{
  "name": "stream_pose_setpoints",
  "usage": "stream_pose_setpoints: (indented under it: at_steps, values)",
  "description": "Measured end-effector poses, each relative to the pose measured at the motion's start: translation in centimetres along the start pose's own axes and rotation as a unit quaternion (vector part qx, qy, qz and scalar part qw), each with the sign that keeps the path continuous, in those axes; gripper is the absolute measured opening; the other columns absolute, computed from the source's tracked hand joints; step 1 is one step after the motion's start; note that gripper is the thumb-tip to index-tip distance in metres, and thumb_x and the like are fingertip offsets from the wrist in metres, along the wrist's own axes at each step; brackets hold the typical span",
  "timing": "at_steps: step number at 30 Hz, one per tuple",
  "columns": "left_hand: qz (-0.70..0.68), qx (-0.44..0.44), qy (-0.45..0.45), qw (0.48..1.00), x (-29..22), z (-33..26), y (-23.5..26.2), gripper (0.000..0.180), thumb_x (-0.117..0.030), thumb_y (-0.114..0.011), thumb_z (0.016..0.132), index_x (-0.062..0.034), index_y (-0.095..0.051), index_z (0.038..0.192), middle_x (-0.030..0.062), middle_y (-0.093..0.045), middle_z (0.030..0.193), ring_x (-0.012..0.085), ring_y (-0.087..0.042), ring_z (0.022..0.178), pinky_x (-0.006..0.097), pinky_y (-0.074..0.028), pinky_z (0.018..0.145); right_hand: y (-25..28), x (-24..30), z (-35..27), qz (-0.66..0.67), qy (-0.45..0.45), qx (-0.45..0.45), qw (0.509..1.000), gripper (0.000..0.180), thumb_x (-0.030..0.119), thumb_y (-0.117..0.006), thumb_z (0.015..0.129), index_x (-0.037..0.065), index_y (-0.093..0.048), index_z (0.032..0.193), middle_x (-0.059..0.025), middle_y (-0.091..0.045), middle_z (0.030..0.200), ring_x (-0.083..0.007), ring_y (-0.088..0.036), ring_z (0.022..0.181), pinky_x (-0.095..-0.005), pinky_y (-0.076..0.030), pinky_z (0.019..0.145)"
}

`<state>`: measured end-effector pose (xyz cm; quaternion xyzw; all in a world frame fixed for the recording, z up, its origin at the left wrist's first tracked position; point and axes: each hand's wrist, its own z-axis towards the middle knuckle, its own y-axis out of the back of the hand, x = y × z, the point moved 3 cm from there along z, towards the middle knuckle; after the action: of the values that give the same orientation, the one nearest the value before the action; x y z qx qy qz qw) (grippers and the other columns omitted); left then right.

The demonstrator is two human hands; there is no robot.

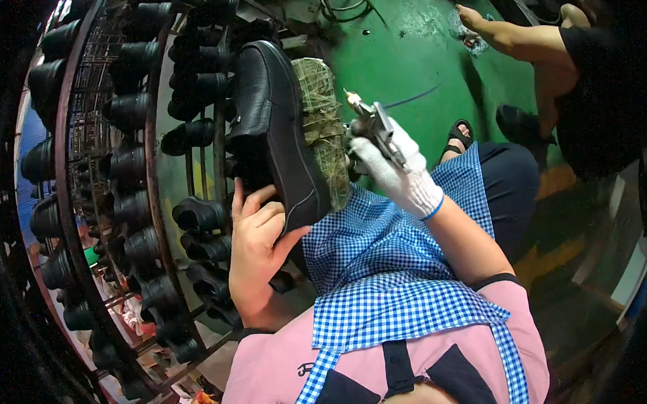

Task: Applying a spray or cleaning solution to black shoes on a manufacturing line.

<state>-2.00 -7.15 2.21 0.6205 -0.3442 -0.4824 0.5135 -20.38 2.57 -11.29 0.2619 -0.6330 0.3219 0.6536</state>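
My bare left hand grips a black leather shoe by its heel end, fingers at the opening and thumb along the side. The shoe stands lengthwise in front of me, toe pointing away. Just right of it is a rounded pad wrapped in worn, yellowish tape; the shoe covers its left edge. In a white knit glove, my right hand is closed around a metal spray gun. Its brass-coloured nozzle points away from me and slightly left, apart from the shoe. A thin dark hose runs off to the right.
Metal racks holding many black shoes line the left side. A blue checked apron covers my lap. On the right, another person's arm reaches toward a clear plastic bag. The floor is green.
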Motion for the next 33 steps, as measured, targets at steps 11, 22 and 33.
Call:
stream_pose_setpoints:
  at_steps: [11, 22, 33]
  values:
    - [-0.617, -0.205, 0.222, 0.726, 3.5, -14.5, 2.2, 0.052, -0.012, -0.085, 0.075, 0.0115, -0.063, 0.115, 0.0132, -0.067, 0.117, 0.0188, -0.063, 0.108, 0.03, -0.045, 0.096, -2.3, -3.2, -1.5, 0.013, -0.098, 0.049, 0.994, 0.047, 0.021, -0.07, 0.093, 0.001, -0.053, 0.132, -0.0111, -0.065, 0.105, -0.0181, -0.061, 0.092, -0.0332, -0.052, 0.082]
    - [0.121, -0.278, 0.327, 0.895, 26.2, -7.8, -6.7, 0.041, -0.038, -0.069, 0.089, 0.0016, -0.062, 0.098, 0.0216, -0.067, 0.095, 0.0436, -0.062, 0.092, 0.05, -0.048, 0.084, -1.6, -3.5, -0.4, -0.093, -0.094, 0.073, 0.989, 0.056, 0.022, -0.065, 0.096, -0.001, -0.044, 0.143, -0.0107, -0.065, 0.102, -0.0179, -0.062, 0.083, -0.0315, -0.054, 0.071]
    - [0.199, -0.139, 0.534, 0.81, 24.6, -17.5, -7.6, 0.062, -0.044, -0.079, 0.08, -0.0022, -0.065, 0.123, 0.0184, -0.066, 0.122, 0.0337, -0.057, 0.121, 0.05, -0.03, 0.117, -1.9, -1.7, -0.8, -0.103, -0.021, 0.03, 0.994, 0.036, 0.02, -0.064, 0.096, -0.002, -0.056, 0.123, -0.0127, -0.065, 0.101, -0.0219, -0.061, 0.089, -0.0347, -0.052, 0.075]
